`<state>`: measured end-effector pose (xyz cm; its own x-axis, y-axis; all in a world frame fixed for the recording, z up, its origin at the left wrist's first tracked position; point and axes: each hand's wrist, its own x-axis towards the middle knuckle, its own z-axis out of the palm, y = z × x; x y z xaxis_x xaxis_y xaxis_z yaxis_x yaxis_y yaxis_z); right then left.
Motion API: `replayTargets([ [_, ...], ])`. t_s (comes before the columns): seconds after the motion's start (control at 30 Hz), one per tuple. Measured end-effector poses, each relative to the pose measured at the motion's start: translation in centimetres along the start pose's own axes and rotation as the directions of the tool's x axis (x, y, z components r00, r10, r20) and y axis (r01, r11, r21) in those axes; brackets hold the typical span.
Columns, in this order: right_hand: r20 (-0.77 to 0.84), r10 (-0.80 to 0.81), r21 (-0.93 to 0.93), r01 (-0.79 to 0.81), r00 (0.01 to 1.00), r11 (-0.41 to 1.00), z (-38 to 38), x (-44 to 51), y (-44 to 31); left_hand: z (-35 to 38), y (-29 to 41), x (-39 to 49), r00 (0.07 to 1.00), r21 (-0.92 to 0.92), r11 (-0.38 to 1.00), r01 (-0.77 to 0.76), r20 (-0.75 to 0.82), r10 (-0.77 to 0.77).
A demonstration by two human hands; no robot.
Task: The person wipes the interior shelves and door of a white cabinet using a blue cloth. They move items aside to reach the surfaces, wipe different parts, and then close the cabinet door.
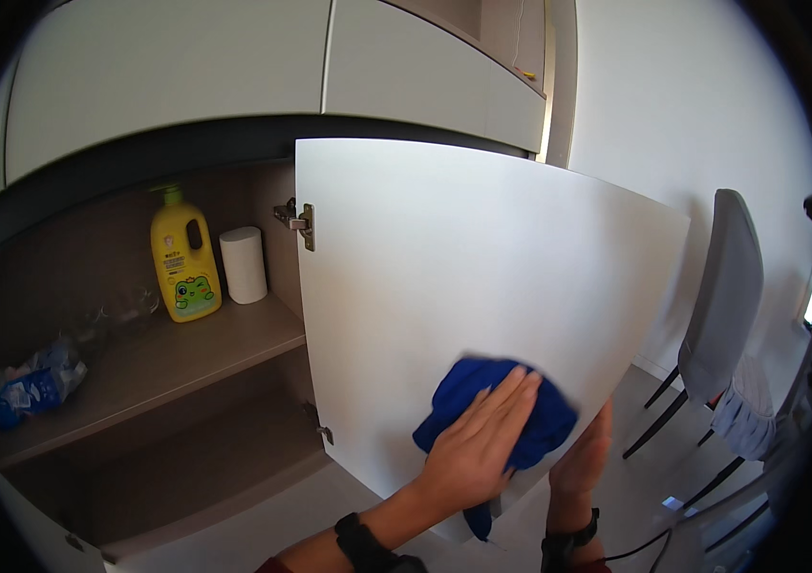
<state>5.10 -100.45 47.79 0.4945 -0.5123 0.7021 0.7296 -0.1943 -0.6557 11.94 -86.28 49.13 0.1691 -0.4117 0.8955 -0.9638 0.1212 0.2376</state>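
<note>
My left hand (481, 448) presses a dark blue cloth (460, 397) flat against the inner face of a white cabinet door (492, 265). Its fingers lie together over the fabric, and a loose end of the cloth hangs below the wrist. At the door's lower right edge is my right hand (585, 458), gripping it with its fingers partly hidden behind the panel. The door stands swung out on a metal upper hinge (306, 225) and a lower hinge (326, 434). Each wrist wears a black band.
On the cabinet shelf (234, 358) stand a yellow pump bottle (184, 261), a white paper roll (243, 265) and clear glassware (130, 309). A blue plastic packet (33, 390) lies further left. Grey chairs (725, 301) are at the right, near a dark cable (639, 553).
</note>
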Motion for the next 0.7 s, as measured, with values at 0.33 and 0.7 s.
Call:
replayTargets([
  [0.33,0.157,-0.102,0.013,0.102,0.982,0.995,-1.1,0.0,1.5,0.3,-0.5,-0.9,0.995,0.105,0.992,-0.071,-0.056,0.077],
  [0.7,0.092,0.02,-0.088,-0.012,0.996,0.996,-1.9,0.5,0.6,3.3,1.2,-3.6,0.999,0.086,0.996,-0.001,-0.034,0.004],
])
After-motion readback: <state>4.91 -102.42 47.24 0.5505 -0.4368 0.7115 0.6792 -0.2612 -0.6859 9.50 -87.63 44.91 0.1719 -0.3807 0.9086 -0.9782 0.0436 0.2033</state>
